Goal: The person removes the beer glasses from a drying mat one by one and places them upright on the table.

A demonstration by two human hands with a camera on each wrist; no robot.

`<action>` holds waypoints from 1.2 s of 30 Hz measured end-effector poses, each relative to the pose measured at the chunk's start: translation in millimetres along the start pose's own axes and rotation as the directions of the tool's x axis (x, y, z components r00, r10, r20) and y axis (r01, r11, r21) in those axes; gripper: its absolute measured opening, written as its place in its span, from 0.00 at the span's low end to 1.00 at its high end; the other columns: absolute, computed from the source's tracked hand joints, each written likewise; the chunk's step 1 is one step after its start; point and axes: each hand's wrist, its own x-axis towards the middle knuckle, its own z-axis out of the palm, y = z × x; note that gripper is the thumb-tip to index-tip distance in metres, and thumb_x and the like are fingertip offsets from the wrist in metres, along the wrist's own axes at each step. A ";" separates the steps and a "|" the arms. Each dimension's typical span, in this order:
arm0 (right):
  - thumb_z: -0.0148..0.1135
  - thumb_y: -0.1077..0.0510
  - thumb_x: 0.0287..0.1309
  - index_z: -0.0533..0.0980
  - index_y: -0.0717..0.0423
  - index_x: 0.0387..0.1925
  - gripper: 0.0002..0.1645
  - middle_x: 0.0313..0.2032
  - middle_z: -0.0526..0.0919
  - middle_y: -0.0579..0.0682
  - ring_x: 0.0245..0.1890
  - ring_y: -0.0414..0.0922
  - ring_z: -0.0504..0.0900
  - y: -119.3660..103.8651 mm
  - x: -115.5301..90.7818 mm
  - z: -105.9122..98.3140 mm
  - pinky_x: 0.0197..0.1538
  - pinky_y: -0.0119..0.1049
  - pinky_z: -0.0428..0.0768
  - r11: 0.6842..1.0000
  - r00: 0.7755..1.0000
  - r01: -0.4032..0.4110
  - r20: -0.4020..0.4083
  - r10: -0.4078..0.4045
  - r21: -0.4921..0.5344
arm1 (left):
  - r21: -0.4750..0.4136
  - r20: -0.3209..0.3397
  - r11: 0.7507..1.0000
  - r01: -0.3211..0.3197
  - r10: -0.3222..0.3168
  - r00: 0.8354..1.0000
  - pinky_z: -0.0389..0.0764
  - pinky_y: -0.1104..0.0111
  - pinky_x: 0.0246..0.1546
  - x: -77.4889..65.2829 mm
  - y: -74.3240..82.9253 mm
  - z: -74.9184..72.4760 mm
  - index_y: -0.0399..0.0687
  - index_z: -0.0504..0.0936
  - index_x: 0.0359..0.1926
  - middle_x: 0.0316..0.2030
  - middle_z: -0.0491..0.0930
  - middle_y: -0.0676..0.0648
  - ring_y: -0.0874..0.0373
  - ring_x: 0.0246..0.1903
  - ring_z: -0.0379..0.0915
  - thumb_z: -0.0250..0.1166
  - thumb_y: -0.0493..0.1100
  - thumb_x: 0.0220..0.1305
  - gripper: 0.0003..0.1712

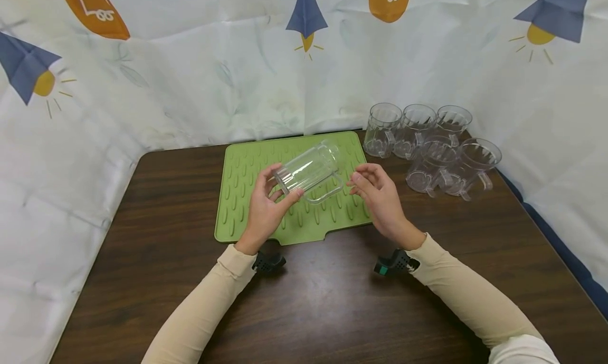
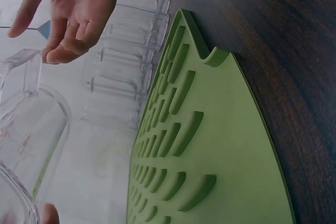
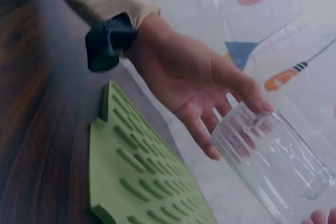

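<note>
A clear mug (image 1: 309,169) with a handle is tilted on its side above the green drying mat (image 1: 228,195). My left hand (image 1: 266,206) grips it round one end, thumb on the near side and fingers behind. In the right wrist view the left hand (image 3: 205,82) holds the mug (image 3: 273,156) well above the ridged mat (image 3: 152,166). My right hand (image 1: 377,200) hovers just right of the mug's handle, fingers loosely bent, holding nothing. The left wrist view shows the right hand (image 2: 79,14) apart from the mug's handle (image 2: 31,72).
Several clear mugs (image 1: 385,129) stand upright in two rows at the table's back right. A white patterned curtain (image 1: 190,79) hangs behind and along both sides. The dark wooden table (image 1: 323,300) extends in front of the mat.
</note>
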 end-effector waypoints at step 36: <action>0.37 0.59 0.81 0.77 0.52 0.50 0.19 0.48 0.85 0.46 0.53 0.42 0.85 31.0 -9.9 26.0 0.61 0.30 0.81 0.766 0.954 -0.267 0.271 0.126 0.584 | -0.025 0.006 1.000 0.015 -0.015 1.000 0.79 0.51 0.68 1.0 -2.5 11.3 0.46 0.63 0.74 0.70 0.65 0.42 0.49 0.69 0.71 0.73 0.36 0.64 0.41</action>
